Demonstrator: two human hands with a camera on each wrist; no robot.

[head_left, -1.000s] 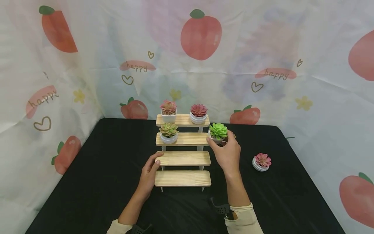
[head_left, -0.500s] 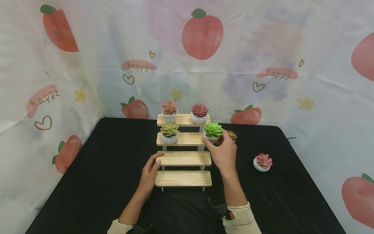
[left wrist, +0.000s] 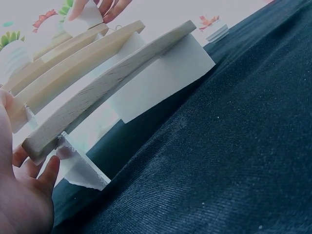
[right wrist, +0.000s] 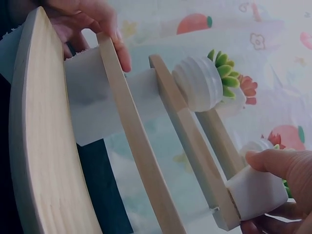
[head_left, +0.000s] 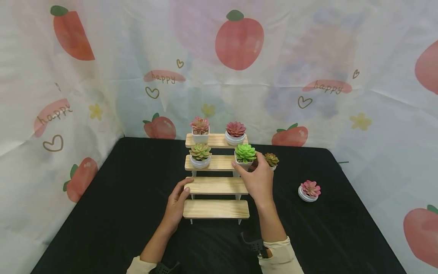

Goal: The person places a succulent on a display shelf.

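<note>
A four-tier wooden plant stand (head_left: 216,209) with white side supports stands on the black cloth. My right hand (head_left: 259,184) pinches a bright green potted succulent (head_left: 245,153) by its white square pot, thumb on one side and fingers on the other. In the right wrist view that white pot (right wrist: 257,193) is right at the end of the second tier from the top. My left hand (head_left: 176,205) grips the left end of the tier below. On the second tier's left sits a yellowish-green succulent (head_left: 200,155) in a round white pot. The top tier bears two reddish succulents, a square-potted one (head_left: 200,129) and a round-potted one (head_left: 235,133).
Behind my right hand, a brownish succulent (head_left: 272,160) is partly hidden on the cloth. Farther right sits a pink succulent (head_left: 309,190) in a round white pot. A fruit-printed curtain (head_left: 239,95) hangs behind the black table (head_left: 102,213).
My right hand has moved left with the green succulent, from beside the second tier to over its right end. The brownish succulent has come into view. My left hand keeps its hold.
</note>
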